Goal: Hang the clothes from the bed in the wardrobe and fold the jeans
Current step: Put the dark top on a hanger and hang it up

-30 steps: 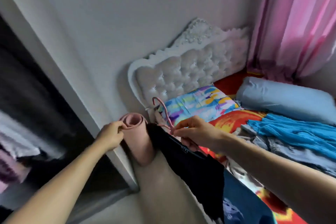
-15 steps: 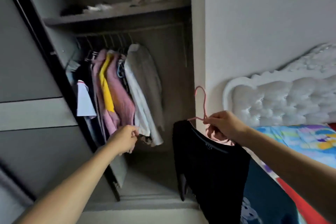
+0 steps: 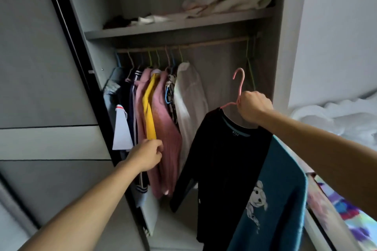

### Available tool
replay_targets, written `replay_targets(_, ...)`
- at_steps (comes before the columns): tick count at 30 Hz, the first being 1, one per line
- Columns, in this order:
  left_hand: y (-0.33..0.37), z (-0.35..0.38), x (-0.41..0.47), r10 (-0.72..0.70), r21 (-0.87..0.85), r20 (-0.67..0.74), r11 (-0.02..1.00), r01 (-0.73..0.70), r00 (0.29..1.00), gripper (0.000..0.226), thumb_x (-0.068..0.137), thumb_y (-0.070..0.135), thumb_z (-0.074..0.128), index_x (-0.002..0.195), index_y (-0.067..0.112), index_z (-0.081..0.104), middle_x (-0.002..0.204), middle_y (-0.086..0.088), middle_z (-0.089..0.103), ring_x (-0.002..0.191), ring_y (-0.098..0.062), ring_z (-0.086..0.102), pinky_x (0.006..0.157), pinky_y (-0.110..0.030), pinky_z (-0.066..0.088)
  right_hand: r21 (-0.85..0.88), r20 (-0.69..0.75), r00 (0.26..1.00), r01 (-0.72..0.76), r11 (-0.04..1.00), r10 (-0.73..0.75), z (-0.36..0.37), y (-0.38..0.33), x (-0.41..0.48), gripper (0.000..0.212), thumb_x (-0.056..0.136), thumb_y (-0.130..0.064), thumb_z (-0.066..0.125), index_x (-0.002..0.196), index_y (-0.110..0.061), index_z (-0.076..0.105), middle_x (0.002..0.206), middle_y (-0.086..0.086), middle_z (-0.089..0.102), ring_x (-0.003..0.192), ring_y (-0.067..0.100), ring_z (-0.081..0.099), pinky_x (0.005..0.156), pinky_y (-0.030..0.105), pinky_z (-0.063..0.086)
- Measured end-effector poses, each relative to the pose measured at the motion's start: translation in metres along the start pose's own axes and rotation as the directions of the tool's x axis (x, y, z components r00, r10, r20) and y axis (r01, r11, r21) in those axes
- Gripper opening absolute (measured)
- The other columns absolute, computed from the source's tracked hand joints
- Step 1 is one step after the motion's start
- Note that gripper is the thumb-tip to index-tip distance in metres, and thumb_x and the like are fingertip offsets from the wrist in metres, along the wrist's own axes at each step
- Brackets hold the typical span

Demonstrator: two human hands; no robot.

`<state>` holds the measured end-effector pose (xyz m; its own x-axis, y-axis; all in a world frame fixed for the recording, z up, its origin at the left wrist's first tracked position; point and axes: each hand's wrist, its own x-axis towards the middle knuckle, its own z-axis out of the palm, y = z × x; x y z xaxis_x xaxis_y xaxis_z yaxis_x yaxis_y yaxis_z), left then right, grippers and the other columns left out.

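Note:
My right hand (image 3: pixel 254 108) grips a pink hanger (image 3: pixel 239 85) just below its hook. A black top (image 3: pixel 226 161) hangs from it in front of the open wardrobe. A teal garment with a white dog print (image 3: pixel 275 206) hangs over my right forearm. The wardrobe rail (image 3: pixel 204 44) carries several hung clothes on its left half. My left hand (image 3: pixel 148 156) is closed on the lower edge of a pink garment (image 3: pixel 165 128) next to a yellow one (image 3: pixel 150 112). The hanger's hook is below the rail and apart from it.
A grey sliding door (image 3: pixel 44 87) with a black edge stands at left. Folded clothes lie on the shelf (image 3: pixel 183 24) above the rail. A green empty hanger (image 3: pixel 250 67) hangs at the rail's right end. The bed (image 3: pixel 336 206) and white headboard (image 3: pixel 336 116) are at right.
The view turned from the bed to the wardrobe. My right hand raised the hanger with the black top toward the rail. My left hand left the pink roll and reached the hung clothes.

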<state>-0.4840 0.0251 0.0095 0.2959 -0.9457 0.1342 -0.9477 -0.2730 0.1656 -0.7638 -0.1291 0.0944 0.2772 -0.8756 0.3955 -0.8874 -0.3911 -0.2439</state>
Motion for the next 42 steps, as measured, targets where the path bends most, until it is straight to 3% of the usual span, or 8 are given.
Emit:
replay_targets(6, 0.001, -0.03, 0.09, 0.095, 0.065, -0.113, 0.994, -0.088, 0.989, 0.01, 0.087, 0.021, 0.051, 0.078, 0.019, 0.05, 0.075, 0.001, 0.052, 0.08, -0.026, 0.057, 0.061, -0.032, 0.042, -0.095, -0.01, 0.999, 0.046, 0.994, -0.047, 0.009, -0.043, 0.101, 0.038, 0.089, -0.016, 0.057, 0.126, -0.008, 0.053, 0.105, 0.015, 0.065, 0.096, 0.034, 0.063, 0.072, 0.037, 0.047)
replay_targets(13, 0.004, -0.057, 0.22, 0.109, 0.061, -0.249, 0.993, -0.097, 0.962, 0.017, 0.088, 0.023, 0.052, 0.101, 0.025, 0.063, 0.105, 0.0, 0.063, 0.099, -0.025, 0.06, 0.076, -0.037, 0.051, 0.06, 0.02, 0.997, 0.07, 0.996, -0.071, 0.032, -0.06, 0.243, 0.023, 0.093, -0.021, 0.059, 0.112, -0.008, 0.061, 0.081, 0.003, 0.053, 0.064, 0.017, 0.05, 0.051, 0.026, 0.038)
replay_targets(18, 0.005, -0.051, 0.276, 0.098, 0.044, -0.375, 0.995, -0.088, 0.922, 0.023, 0.089, 0.021, 0.052, 0.109, 0.022, 0.062, 0.109, 0.001, 0.059, 0.102, -0.024, 0.058, 0.071, -0.031, 0.046, -0.006, -0.08, 0.985, 0.152, 0.988, -0.152, 0.049, -0.078, 0.316, 0.031, 0.092, -0.021, 0.058, 0.116, -0.002, 0.061, 0.119, 0.02, 0.062, 0.107, 0.036, 0.061, 0.077, 0.036, 0.049)
replay_targets(23, -0.01, -0.052, 0.315, 0.102, 0.059, -0.415, 0.995, -0.085, 0.904, 0.021, 0.086, 0.023, 0.054, 0.105, 0.024, 0.061, 0.107, 0.0, 0.061, 0.103, -0.024, 0.058, 0.069, -0.032, 0.044, 0.03, -0.119, 0.978, 0.177, 0.984, -0.173, 0.068, -0.1, 0.375, 0.033, 0.089, -0.019, 0.061, 0.117, -0.003, 0.06, 0.12, 0.02, 0.061, 0.107, 0.035, 0.061, 0.084, 0.036, 0.05)
replay_targets(32, -0.045, -0.058, 0.356, 0.132, -0.017, -0.431, 0.988, -0.154, 0.893, 0.018, 0.088, 0.03, 0.054, 0.104, 0.027, 0.062, 0.098, 0.006, 0.064, 0.09, -0.019, 0.062, 0.069, -0.037, 0.054, 0.145, -0.01, 0.996, 0.094, 0.985, -0.094, 0.139, -0.134, 0.413, 0.032, 0.096, -0.018, 0.049, 0.123, -0.002, 0.056, 0.129, 0.021, 0.056, 0.112, 0.035, 0.058, 0.091, 0.038, 0.05)
replay_targets(37, -0.062, -0.071, 0.381, 0.213, -0.051, -0.446, 0.964, -0.262, 0.869, 0.016, 0.086, 0.024, 0.056, 0.1, 0.026, 0.066, 0.093, 0.006, 0.068, 0.087, -0.017, 0.064, 0.073, -0.039, 0.055, 0.231, 0.003, 0.996, 0.088, 0.969, -0.091, 0.154, -0.139, 0.41, 0.035, 0.1, -0.035, 0.044, 0.085, -0.009, 0.061, 0.1, 0.013, 0.067, 0.078, 0.023, 0.06, 0.064, 0.028, 0.047)
replay_targets(39, -0.055, -0.08, 0.391, 0.276, -0.027, -0.487, 0.944, -0.33, 0.829, 0.016, 0.086, 0.025, 0.057, 0.099, 0.026, 0.066, 0.098, 0.006, 0.068, 0.092, -0.017, 0.064, 0.08, -0.038, 0.053, 0.176, -0.089, 0.993, 0.092, 0.98, -0.077, 0.146, -0.123, 0.403, 0.046, 0.099, -0.048, 0.04, 0.081, -0.012, 0.062, 0.097, 0.011, 0.069, 0.08, 0.025, 0.062, 0.066, 0.029, 0.047)
replay_targets(42, -0.024, -0.091, 0.397, 0.4, -0.007, -0.533, 0.879, -0.476, 0.746, 0.019, 0.087, 0.023, 0.055, 0.103, 0.023, 0.066, 0.104, 0.002, 0.065, 0.097, -0.023, 0.062, 0.078, -0.038, 0.051, -0.024, -0.284, 0.958, 0.033, 0.999, -0.039, 0.124, -0.087, 0.383, 0.036, 0.096, -0.041, 0.047, 0.1, -0.014, 0.069, 0.104, 0.011, 0.069, 0.09, 0.032, 0.065, 0.069, 0.032, 0.048)
